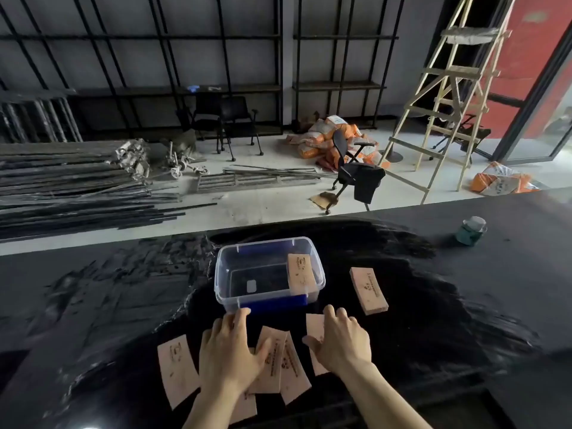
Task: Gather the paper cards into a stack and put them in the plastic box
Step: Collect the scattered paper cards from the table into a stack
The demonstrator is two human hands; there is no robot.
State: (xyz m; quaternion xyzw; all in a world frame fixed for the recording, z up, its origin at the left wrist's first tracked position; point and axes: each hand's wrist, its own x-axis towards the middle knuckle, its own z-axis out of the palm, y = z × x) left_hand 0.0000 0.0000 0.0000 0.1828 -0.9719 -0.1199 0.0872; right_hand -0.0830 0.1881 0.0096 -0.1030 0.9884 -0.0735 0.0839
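Note:
A clear plastic box (223,275) with blue clips stands on the black table, just beyond my hands. One stack of pink paper cards (301,274) leans inside it at the right wall. Another stack (368,291) lies on the table to the right of the box. Several loose cards are spread in front of me: one at the left (176,370), two overlapping in the middle (283,363), one under my right hand (314,328). My left hand (230,351) rests flat on the middle cards, fingers apart. My right hand (340,339) lies flat on its card.
A small teal jar (471,230) stands at the table's far right. Beyond the table's far edge the floor holds metal bars, black chairs, orange sacks and a wooden ladder.

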